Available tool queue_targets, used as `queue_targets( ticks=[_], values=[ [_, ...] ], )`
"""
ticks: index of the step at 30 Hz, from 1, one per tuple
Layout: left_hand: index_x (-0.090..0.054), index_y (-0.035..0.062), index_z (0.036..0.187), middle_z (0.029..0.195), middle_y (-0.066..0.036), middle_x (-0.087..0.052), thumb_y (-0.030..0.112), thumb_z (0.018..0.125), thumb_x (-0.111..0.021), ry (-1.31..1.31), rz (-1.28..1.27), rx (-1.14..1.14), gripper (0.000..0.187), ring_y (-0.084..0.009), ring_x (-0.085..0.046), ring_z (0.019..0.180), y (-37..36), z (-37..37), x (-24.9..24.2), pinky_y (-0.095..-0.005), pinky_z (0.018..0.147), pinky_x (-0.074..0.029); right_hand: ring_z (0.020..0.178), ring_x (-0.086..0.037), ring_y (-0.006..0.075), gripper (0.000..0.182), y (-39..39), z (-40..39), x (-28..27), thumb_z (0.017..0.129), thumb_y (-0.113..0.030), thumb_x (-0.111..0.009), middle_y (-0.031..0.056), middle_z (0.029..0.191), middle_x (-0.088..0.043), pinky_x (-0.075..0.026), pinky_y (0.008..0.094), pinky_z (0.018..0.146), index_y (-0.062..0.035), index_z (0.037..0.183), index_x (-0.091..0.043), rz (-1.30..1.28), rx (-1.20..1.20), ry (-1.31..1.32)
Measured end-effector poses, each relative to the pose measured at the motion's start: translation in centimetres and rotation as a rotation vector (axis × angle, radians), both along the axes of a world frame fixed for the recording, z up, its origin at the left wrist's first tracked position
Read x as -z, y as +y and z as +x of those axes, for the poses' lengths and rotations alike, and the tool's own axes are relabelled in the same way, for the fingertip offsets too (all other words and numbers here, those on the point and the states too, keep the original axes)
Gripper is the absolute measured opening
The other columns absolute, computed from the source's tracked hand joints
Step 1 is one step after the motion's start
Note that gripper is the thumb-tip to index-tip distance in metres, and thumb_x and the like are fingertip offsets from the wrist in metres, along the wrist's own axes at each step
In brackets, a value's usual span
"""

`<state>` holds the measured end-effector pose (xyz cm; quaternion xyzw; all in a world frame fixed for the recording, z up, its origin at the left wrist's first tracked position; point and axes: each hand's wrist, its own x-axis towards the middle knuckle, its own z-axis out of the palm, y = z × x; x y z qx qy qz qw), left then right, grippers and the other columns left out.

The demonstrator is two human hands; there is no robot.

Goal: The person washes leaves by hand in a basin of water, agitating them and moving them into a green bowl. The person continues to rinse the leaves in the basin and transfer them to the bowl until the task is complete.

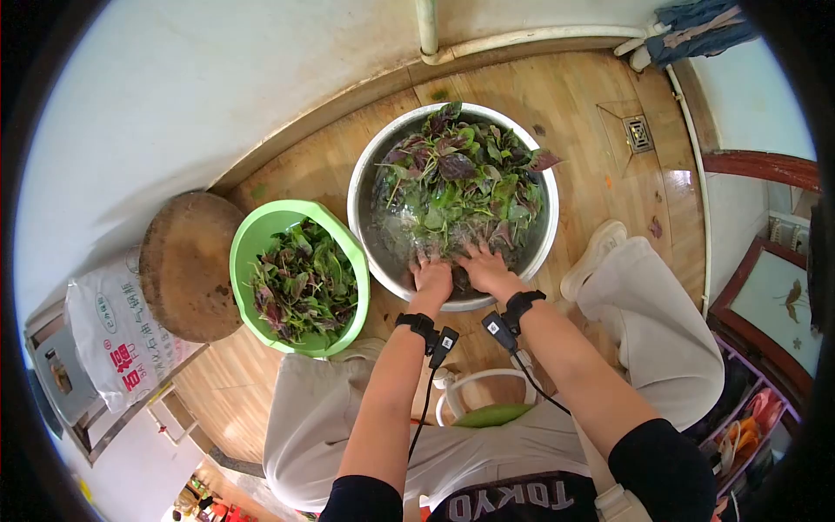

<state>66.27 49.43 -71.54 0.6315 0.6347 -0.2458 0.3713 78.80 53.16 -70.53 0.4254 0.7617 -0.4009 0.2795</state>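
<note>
A large metal basin (548, 235) holds water and a heap of purple-and-green leafy greens (470, 174). Both my hands dip into the basin at its near side, at the edge of the greens. Side by side, my left hand (432, 277) and my right hand (487, 270) have their fingers stretched forward and apart. Their fingertips are partly hidden by water and leaves, and I see nothing gripped. The water looks stirred and bubbly just ahead of my left hand. To the left of the basin, a light green plastic basket (241, 261) contains more of the same greens (309, 283).
A round wooden board (191, 265) leans by a white printed sack (130, 322) at the left. Beyond the metal basin run a wall and a white pipe (539, 35). A floor drain (637, 133) lies right, my shoe (594, 258) nearer. A purple rack (748, 418) stands at lower right.
</note>
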Motion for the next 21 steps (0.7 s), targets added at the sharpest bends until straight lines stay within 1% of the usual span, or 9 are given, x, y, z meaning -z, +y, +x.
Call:
queue_targets(
  ticks=[5, 8, 11, 13, 14, 16, 19, 20, 21],
  values=[
    [-0.052, 0.0050, 0.110, 0.129, -0.012, -0.034, 0.011, 0.079, -0.049, 0.002, 0.007, -0.064, 0.032, -0.0310, -0.034, 0.118, 0.3, -0.8, 1.1, -0.0432, 0.091, -0.036, 0.130, -0.011, 0.0291, 0.056, 0.8, 0.6, 0.2, 0.077, -0.001, -0.043, 0.0078, 0.142, -0.011, -0.022, 0.0531, 0.099, -0.0219, 0.128, -0.037, -0.121, 0.002, -0.005],
    [-0.054, 0.0060, 0.097, 0.112, -0.012, -0.045, 0.006, 0.072, -0.056, 0.066, 0.227, -0.076, 0.026, -0.0292, -0.051, 0.099, 0.1, -2.0, 1.7, -0.0370, 0.079, -0.046, 0.129, -0.015, 0.0282, 0.053, 0.5, 1.2, -0.4, 0.076, -0.001, -0.044, 0.0068, 0.140, -0.016, -0.023, 0.0518, 0.099, -0.0209, 0.125, -0.041, -0.030, 0.016, 0.070],
    [-0.053, 0.0038, 0.094, 0.103, -0.015, -0.050, 0.004, 0.070, -0.057, 0.038, 0.372, -0.264, 0.024, -0.0313, -0.054, 0.090, 0.3, -3.2, 1.8, -0.0371, 0.074, -0.048, 0.121, -0.029, 0.0304, 0.040, -0.2, 1.7, 0.9, 0.075, -0.002, -0.046, 0.0087, 0.132, -0.031, -0.034, 0.0475, 0.093, -0.0155, 0.112, -0.053, 0.151, 0.000, 0.125],
    [-0.053, 0.0030, 0.092, 0.092, -0.018, -0.054, 0.003, 0.071, -0.057, -0.098, 0.482, -0.388, 0.022, -0.0343, -0.056, 0.081, 0.6, -4.7, 1.0, -0.0379, 0.070, -0.048, 0.101, -0.044, 0.0291, 0.032, -0.3, 1.9, 2.2, 0.068, -0.003, -0.052, 0.0086, 0.111, -0.048, -0.044, 0.0390, 0.079, -0.0106, 0.099, -0.058, 0.249, 0.179, 0.161],
    [-0.053, 0.0037, 0.091, 0.091, -0.018, -0.054, 0.005, 0.073, -0.056, -0.130, 0.526, -0.437, 0.019, -0.0337, -0.057, 0.079, 1.0, -5.4, 0.3, -0.0382, 0.067, -0.049, 0.088, -0.049, 0.0289, 0.019, -0.3, 2.1, 1.7, 0.070, -0.004, -0.054, 0.0084, 0.090, -0.052, -0.046, 0.0353, 0.071, -0.0083, 0.087, -0.058, 0.428, 0.285, 0.298],
    [-0.052, 0.0041, 0.092, 0.086, -0.018, -0.055, 0.010, 0.075, -0.057, -0.126, 0.611, -0.516, 0.018, -0.0330, -0.058, 0.075, 1.7, -5.9, -1.0, -0.0389, 0.062, -0.049, 0.086, -0.050, 0.0291, 0.016, 0.3, 2.9, 0.9, 0.071, -0.005, -0.055, 0.0088, 0.087, -0.052, -0.046, 0.0361, 0.070, -0.0086, 0.086, -0.058, 0.471, 0.377, 0.326],
    [-0.051, 0.0030, 0.094, 0.089, -0.017, -0.055, 0.012, 0.076, -0.057, -0.066, 0.700, -0.422, 0.021, -0.0331, -0.057, 0.076, 2.6, -5.0, -2.2, -0.0393, 0.063, -0.049, 0.080, -0.052, 0.0283, 0.009, 2.0, 4.0, -0.9, 0.072, -0.009, -0.058, 0.0098, 0.078, -0.052, -0.047, 0.0374, 0.067, -0.0082, 0.081, -0.059, 0.683, 0.574, 0.385],
    [-0.048, 0.0069, 0.110, 0.109, -0.020, -0.049, 0.016, 0.078, -0.058, -0.150, 0.584, -0.401, 0.035, -0.0356, -0.049, 0.099, 2.8, -4.5, -2.9, -0.0409, 0.076, -0.046, 0.081, -0.052, 0.0285, 0.009, 2.6, 4.3, -1.5, 0.073, -0.008, -0.058, 0.0093, 0.080, -0.053, -0.046, 0.0376, 0.067, -0.0074, 0.081, -0.058, 0.715, 0.602, 0.379],
    [-0.048, 0.0069, 0.110, 0.109, -0.020, -0.049, 0.016, 0.078, -0.058, -0.150, 0.586, -0.402, 0.035, -0.0356, -0.049, 0.099, 2.6, -3.8, -2.8, -0.0409, 0.076, -0.046, 0.081, -0.051, 0.0287, 0.009, 3.2, 4.7, -2.0, 0.073, -0.007, -0.058, 0.0089, 0.082, -0.054, -0.045, 0.0378, 0.068, -0.0066, 0.082, -0.057, 0.748, 0.630, 0.373]
  ],
)
